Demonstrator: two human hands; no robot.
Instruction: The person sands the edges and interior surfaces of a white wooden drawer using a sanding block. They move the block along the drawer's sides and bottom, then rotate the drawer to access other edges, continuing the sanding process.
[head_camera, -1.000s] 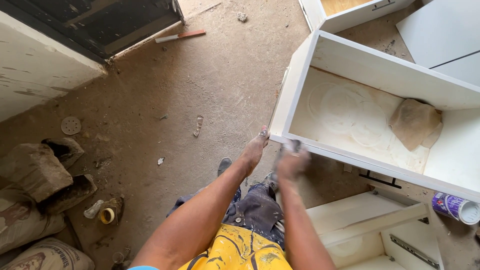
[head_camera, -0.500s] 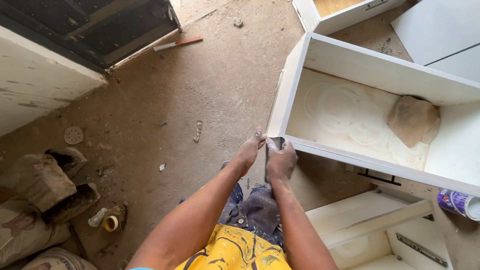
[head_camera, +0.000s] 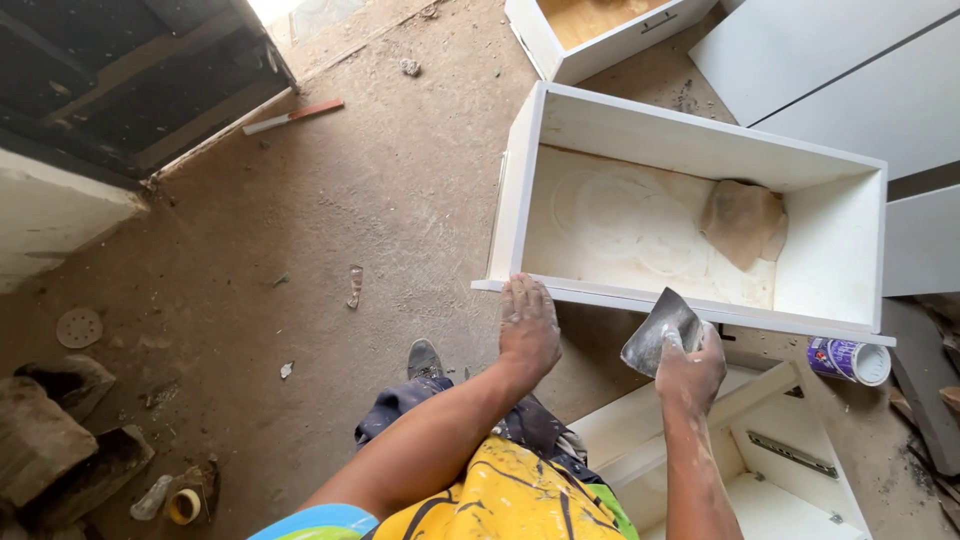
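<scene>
Metal scraper (head_camera: 661, 331), blade tilted up-left, gripped by right hand (head_camera: 690, 372); left hand (head_camera: 528, 327) flat on drawer (head_camera: 521, 175).

A white open-topped drawer box (head_camera: 690, 150) is lying on the dusty floor, its near rail running left to right, a crumpled tan sheet of sandpaper (head_camera: 742, 222) sitting inside at its right. A metal putty knife (head_camera: 660, 330), grey blade tilting up, is hovering just near that rail.
</scene>
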